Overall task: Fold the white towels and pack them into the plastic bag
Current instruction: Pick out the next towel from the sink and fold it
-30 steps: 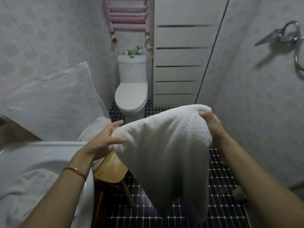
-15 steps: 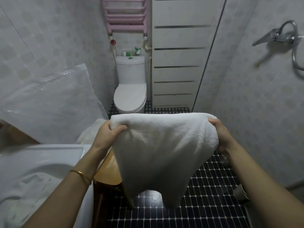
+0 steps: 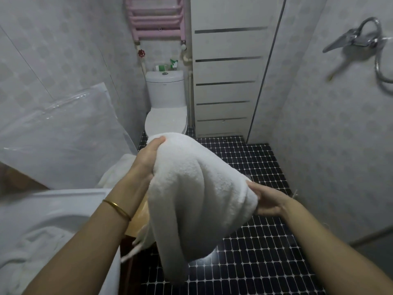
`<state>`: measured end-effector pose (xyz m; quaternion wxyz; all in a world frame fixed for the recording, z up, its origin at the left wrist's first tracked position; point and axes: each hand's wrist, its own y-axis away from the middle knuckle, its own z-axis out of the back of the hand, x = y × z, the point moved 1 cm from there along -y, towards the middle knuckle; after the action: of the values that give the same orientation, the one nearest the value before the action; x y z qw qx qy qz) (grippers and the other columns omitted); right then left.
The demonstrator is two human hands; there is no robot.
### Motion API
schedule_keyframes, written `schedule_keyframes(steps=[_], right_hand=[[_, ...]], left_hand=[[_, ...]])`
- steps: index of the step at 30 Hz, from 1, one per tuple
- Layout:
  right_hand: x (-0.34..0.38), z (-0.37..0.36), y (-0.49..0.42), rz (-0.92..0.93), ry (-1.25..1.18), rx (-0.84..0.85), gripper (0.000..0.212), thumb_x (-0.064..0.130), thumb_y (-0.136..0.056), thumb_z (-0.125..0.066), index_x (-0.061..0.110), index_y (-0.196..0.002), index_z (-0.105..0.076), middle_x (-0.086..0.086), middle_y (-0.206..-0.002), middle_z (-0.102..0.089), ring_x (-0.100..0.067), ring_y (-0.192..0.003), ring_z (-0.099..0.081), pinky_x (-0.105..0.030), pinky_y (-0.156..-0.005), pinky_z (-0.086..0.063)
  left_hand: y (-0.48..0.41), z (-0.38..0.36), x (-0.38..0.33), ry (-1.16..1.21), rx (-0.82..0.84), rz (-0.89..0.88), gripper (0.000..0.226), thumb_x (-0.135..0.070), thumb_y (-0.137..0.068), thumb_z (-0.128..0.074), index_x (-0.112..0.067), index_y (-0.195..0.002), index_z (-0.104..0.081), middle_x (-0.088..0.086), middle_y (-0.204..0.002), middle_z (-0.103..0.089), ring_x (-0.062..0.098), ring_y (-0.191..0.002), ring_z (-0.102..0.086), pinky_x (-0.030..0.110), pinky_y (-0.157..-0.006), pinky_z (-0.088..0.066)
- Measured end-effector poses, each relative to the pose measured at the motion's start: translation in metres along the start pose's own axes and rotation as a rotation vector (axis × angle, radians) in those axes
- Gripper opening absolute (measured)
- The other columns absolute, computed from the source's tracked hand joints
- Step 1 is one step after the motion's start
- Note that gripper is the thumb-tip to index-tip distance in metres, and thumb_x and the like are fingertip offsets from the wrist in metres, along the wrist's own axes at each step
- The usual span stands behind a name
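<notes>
Clear plastic bag [image 3: 63, 135], one only, leans on the left wall. One white terry towel [image 3: 197, 199] hangs mid-air at centre, the left hand [image 3: 146, 160] gripping its far corner, the right hand [image 3: 269, 202] pinching its near right edge. One gold bangle [image 3: 117, 209] rings the left wrist.

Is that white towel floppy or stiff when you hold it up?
Probably floppy: the towel droops in folds between the left hand and right hand. Likely not slippery, since its surface looks fluffy.
</notes>
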<state>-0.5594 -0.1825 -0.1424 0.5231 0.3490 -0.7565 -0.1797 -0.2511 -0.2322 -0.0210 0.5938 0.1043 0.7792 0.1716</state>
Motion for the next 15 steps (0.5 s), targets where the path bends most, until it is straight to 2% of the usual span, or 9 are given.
schedule_keyframes(steps=[3,4,6,8,10,11,13,14,15], right_hand=[[0.014,-0.009,-0.004,0.184,-0.057,-0.158,0.029,0.017,-0.095,-0.053,0.018,-0.124,-0.053,-0.013,-0.117,-0.059,-0.025,-0.086,-0.064,-0.037,-0.061,-0.055],[0.021,-0.009,-0.005,0.242,-0.072,-0.237,0.028,0.013,-0.096,-0.053,0.020,-0.123,-0.051,-0.011,-0.117,-0.058,-0.025,-0.088,-0.063,-0.037,-0.060,-0.055],[0.038,-0.007,-0.004,0.331,-0.095,-0.327,0.032,0.008,-0.095,-0.052,0.022,-0.124,-0.053,-0.009,-0.118,-0.060,-0.029,-0.097,-0.060,-0.044,-0.078,-0.054],[0.055,-0.012,0.000,0.399,-0.109,-0.333,0.027,0.006,-0.096,-0.051,0.015,-0.120,-0.060,-0.010,-0.115,-0.065,-0.027,-0.094,-0.059,-0.043,-0.089,-0.050],[0.068,-0.018,0.009,0.448,-0.034,-0.333,0.022,0.010,-0.099,-0.046,0.013,-0.109,-0.065,-0.011,-0.109,-0.066,-0.020,-0.081,-0.063,-0.034,-0.074,-0.056],[0.074,-0.020,0.015,0.457,0.026,-0.308,0.021,0.013,-0.099,-0.046,0.014,-0.106,-0.066,-0.010,-0.108,-0.066,-0.018,-0.077,-0.063,-0.032,-0.067,-0.056],[0.079,-0.021,0.027,0.453,0.117,-0.177,0.024,0.019,-0.094,-0.056,0.016,-0.116,-0.061,-0.007,-0.110,-0.066,-0.019,-0.084,-0.065,-0.034,-0.069,-0.056],[0.080,-0.019,0.032,0.441,0.150,-0.098,0.038,0.017,-0.085,-0.066,0.020,-0.122,-0.058,-0.005,-0.114,-0.064,-0.021,-0.093,-0.066,-0.038,-0.075,-0.057],[0.081,-0.018,0.037,0.428,0.186,-0.028,0.055,0.012,-0.076,-0.072,0.023,-0.126,-0.054,-0.005,-0.119,-0.062,-0.024,-0.102,-0.065,-0.043,-0.081,-0.056]], left_hand=[[-0.006,0.015,0.004,-0.013,-0.036,0.057,0.022,-0.034,-0.094,-0.053,-0.015,-0.100,-0.062,0.007,-0.093,-0.070,0.019,-0.079,-0.068,0.030,-0.060,-0.052],[-0.009,0.023,0.006,-0.052,-0.065,0.061,0.021,-0.033,-0.095,-0.051,-0.015,-0.099,-0.061,0.006,-0.091,-0.070,0.018,-0.076,-0.067,0.029,-0.058,-0.051],[-0.010,0.038,0.012,-0.132,-0.101,0.089,0.023,-0.031,-0.098,-0.048,-0.012,-0.102,-0.059,0.007,-0.094,-0.068,0.019,-0.077,-0.066,0.030,-0.059,-0.050],[-0.010,0.048,0.020,-0.143,-0.104,0.148,0.025,-0.029,-0.097,-0.050,-0.007,-0.100,-0.062,0.008,-0.089,-0.071,0.020,-0.075,-0.067,0.031,-0.057,-0.052],[-0.011,0.052,0.025,-0.182,-0.134,0.179,0.021,-0.021,-0.094,-0.055,-0.008,-0.079,-0.064,0.005,-0.064,-0.069,0.016,-0.056,-0.065,0.023,-0.045,-0.051],[-0.014,0.052,0.027,-0.312,-0.161,0.183,0.023,-0.019,-0.092,-0.056,-0.010,-0.072,-0.061,0.005,-0.059,-0.064,0.016,-0.050,-0.059,0.020,-0.043,-0.047],[-0.029,0.058,0.027,-0.904,-0.232,0.133,0.022,-0.021,-0.085,-0.059,-0.011,-0.065,-0.057,0.004,-0.059,-0.055,0.016,-0.048,-0.044,0.015,-0.041,-0.039],[-0.035,0.060,0.025,-1.153,-0.289,0.075,0.019,-0.026,-0.076,-0.061,-0.010,-0.066,-0.058,0.003,-0.058,-0.055,0.018,-0.047,-0.041,0.016,-0.043,-0.039],[-0.041,0.063,0.024,-1.285,-0.324,0.061,0.018,-0.029,-0.068,-0.061,-0.012,-0.067,-0.059,0.003,-0.057,-0.056,0.020,-0.046,-0.041,0.021,-0.046,-0.042]])
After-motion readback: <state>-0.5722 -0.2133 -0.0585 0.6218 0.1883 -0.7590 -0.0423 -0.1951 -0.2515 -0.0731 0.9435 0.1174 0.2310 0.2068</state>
